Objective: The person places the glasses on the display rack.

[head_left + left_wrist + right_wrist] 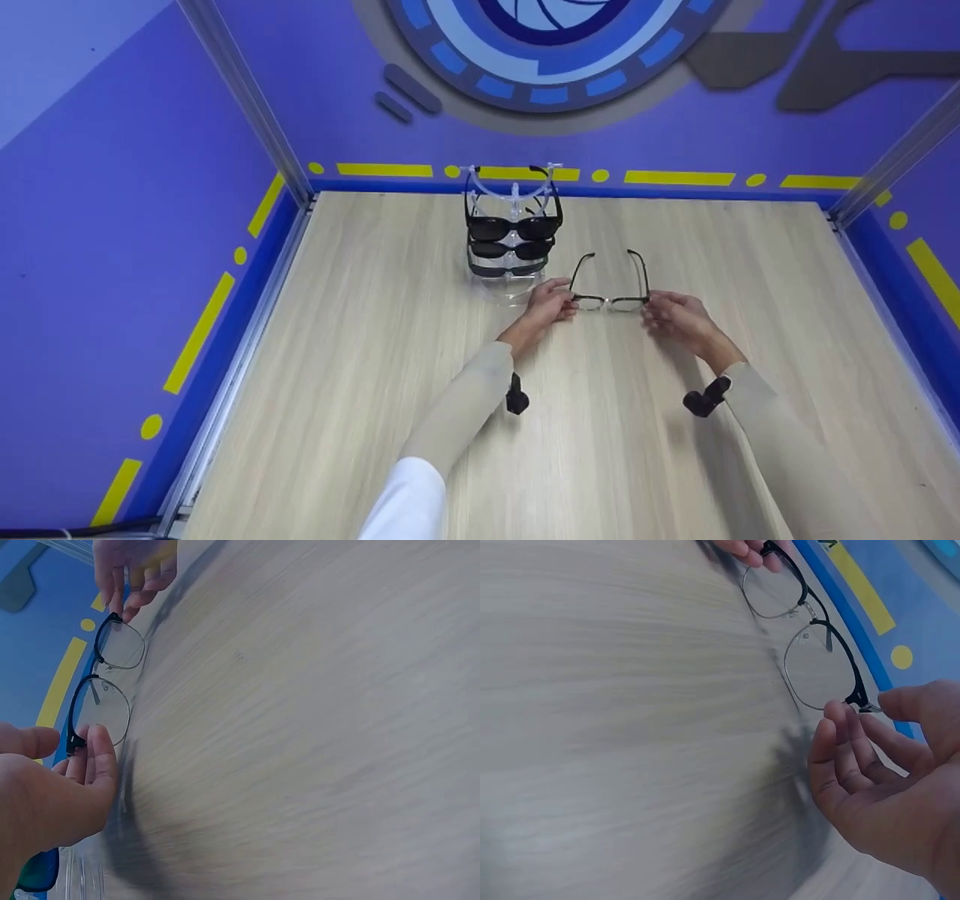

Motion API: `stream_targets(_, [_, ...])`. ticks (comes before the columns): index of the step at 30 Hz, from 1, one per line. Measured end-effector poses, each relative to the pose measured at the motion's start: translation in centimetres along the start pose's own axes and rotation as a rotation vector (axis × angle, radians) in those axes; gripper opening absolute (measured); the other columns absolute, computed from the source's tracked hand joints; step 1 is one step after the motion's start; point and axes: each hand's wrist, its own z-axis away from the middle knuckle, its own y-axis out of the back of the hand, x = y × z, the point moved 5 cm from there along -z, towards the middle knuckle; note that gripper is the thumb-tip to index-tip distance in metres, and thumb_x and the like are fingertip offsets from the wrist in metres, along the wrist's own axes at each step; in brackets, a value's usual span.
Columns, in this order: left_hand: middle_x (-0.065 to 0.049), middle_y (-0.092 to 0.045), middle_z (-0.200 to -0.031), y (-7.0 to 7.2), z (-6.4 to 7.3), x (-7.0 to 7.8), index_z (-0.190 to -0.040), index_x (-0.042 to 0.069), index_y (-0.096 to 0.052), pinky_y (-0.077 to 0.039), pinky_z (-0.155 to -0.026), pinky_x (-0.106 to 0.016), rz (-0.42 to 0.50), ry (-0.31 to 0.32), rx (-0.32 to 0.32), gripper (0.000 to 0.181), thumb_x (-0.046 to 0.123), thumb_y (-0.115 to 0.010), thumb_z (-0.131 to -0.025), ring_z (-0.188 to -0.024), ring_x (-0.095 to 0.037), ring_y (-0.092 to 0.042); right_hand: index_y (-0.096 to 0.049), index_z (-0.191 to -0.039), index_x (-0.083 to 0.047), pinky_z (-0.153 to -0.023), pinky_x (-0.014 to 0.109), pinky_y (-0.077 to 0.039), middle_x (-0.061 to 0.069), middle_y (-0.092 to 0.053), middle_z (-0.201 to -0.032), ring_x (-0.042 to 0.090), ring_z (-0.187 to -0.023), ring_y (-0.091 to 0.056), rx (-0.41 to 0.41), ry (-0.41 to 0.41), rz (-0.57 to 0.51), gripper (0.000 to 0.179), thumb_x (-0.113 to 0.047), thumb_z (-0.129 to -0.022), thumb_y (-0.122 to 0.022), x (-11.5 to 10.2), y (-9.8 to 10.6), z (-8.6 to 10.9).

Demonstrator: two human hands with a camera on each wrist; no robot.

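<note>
A pair of eyeglasses (pixel 628 301) with dark upper rims and thin metal lower rims is held between both hands, temples unfolded and pointing away from me. My left hand (pixel 549 304) grips its left corner by the hinge. At the opposite corner, my right hand (pixel 681 315) pinches the hinge between thumb and fingers. The right wrist view shows the clear lenses of the eyeglasses (pixel 847 652) close over the table. Just beyond the left hand stands a clear display stand (pixel 516 196) carrying dark sunglasses (pixel 491 229) on several levels.
The wood-grain table (pixel 375 360) is bounded by a blue back wall (pixel 675 142) and side walls with yellow markings. Metal posts (pixel 255 97) rise at the back corners. Small black devices (pixel 516 397) are strapped at both wrists.
</note>
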Motion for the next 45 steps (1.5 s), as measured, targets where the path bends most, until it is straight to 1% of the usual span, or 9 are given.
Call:
stream_targets(4, [-0.007,-0.069,-0.084,-0.1,0.1,-0.4,-0.134,-0.003,-0.059,-0.056,-0.063,-0.021,0.021,0.005,-0.008,0.038,-0.002,-0.055,-0.096,-0.064,-0.007,-0.062,-0.053,-0.130,0.005,-0.075,0.027,-0.056,0.001,-0.071,-0.091,0.013,-0.082,-0.068,-0.014,-0.004,0.039,0.032,-0.018,-0.108,-0.050,0.4,0.1,0.3])
stream_targets(10, [-0.004,-0.067,-0.078,-0.3,0.3,-0.6,-0.132,-0.004,-0.060,-0.053,-0.058,-0.019,0.044,0.008,-0.033,0.038,-0.005,-0.057,-0.095,-0.058,-0.006,-0.061,-0.061,-0.124,0.000,-0.076,0.026,-0.058,-0.002,-0.074,-0.091,0.010,-0.083,-0.070,0.005,-0.015,0.132,0.028,-0.021,-0.107,-0.053,0.6,0.4,0.6])
stream_targets(16, [0.001,-0.067,-0.075,-0.9,1.0,-0.3,-0.133,-0.005,-0.059,-0.051,-0.054,-0.017,0.008,0.006,-0.042,0.039,-0.001,-0.059,-0.095,-0.056,-0.004,-0.061,-0.065,-0.111,-0.007,-0.075,0.025,-0.057,-0.003,-0.073,-0.085,0.008,-0.081,-0.069,0.007,-0.031,0.098,0.019,-0.022,-0.108,-0.053,0.4,0.8,1.0])
stream_targets(21, [0.001,-0.070,-0.076,-1.2,1.3,0.0,-0.131,-0.005,-0.061,-0.049,-0.052,-0.015,-0.020,-0.020,-0.040,0.038,0.000,-0.061,-0.094,-0.054,-0.002,-0.060,-0.067,-0.103,-0.009,-0.075,0.020,-0.055,-0.005,-0.071,-0.085,0.005,-0.082,-0.067,-0.010,0.000,0.089,0.018,-0.016,-0.108,-0.052,0.2,1.0,1.4])
stream_targets(26, [-0.001,-0.071,-0.078,-1.2,1.7,0.2,-0.131,-0.007,-0.061,-0.048,-0.053,-0.015,-0.017,-0.041,-0.053,0.037,0.000,-0.060,-0.095,-0.054,-0.002,-0.059,-0.064,-0.115,-0.001,-0.075,0.018,-0.053,-0.006,-0.068,-0.089,0.003,-0.084,-0.064,-0.018,0.020,0.160,0.021,-0.016,-0.107,-0.053,0.0,1.1,1.7])
stream_targets(29, [-0.002,-0.072,-0.079,-1.1,1.9,0.2,-0.129,-0.008,-0.062,-0.048,-0.054,-0.016,-0.013,-0.043,-0.043,0.035,0.001,-0.061,-0.095,-0.054,-0.003,-0.059,-0.052,-0.132,0.009,-0.074,0.018,-0.053,-0.007,-0.067,-0.091,0.003,-0.084,-0.065,-0.013,0.014,0.169,0.038,-0.018,-0.106,-0.056,-0.1,1.0,1.8])
stream_targets(32, [-0.004,-0.074,-0.081,-1.0,2.2,0.0,-0.126,-0.008,-0.063,-0.048,-0.055,-0.017,-0.006,-0.036,-0.027,0.032,0.001,-0.061,-0.095,-0.054,-0.002,-0.059,-0.041,-0.143,0.012,-0.074,0.019,-0.054,-0.008,-0.068,-0.091,0.003,-0.084,-0.066,-0.014,0.003,0.151,0.050,-0.018,-0.106,-0.057,-0.1,0.9,1.9])
stream_targets(41, [-0.003,-0.071,-0.077,-1.2,2.7,-0.2,-0.123,-0.011,-0.060,-0.051,-0.054,-0.016,0.063,-0.023,-0.015,0.030,-0.002,-0.062,-0.094,-0.055,-0.004,-0.060,-0.052,-0.136,0.000,-0.075,0.020,-0.055,-0.004,-0.071,-0.094,0.005,-0.083,-0.069,-0.017,-0.023,0.081,0.035,-0.014,-0.105,-0.058,0.1,1.2,2.7])
stream_targets(45, [-0.002,-0.071,-0.078,-1.1,3.1,0.0,-0.121,-0.008,-0.061,-0.057,-0.060,-0.020,0.072,-0.009,-0.023,0.030,-0.003,-0.064,-0.092,-0.058,-0.005,-0.063,-0.048,-0.139,0.003,-0.077,0.021,-0.056,-0.003,-0.070,-0.096,0.006,-0.085,-0.070,-0.021,-0.030,0.057,0.040,-0.013,-0.105,-0.058,0.0,1.3,2.9])
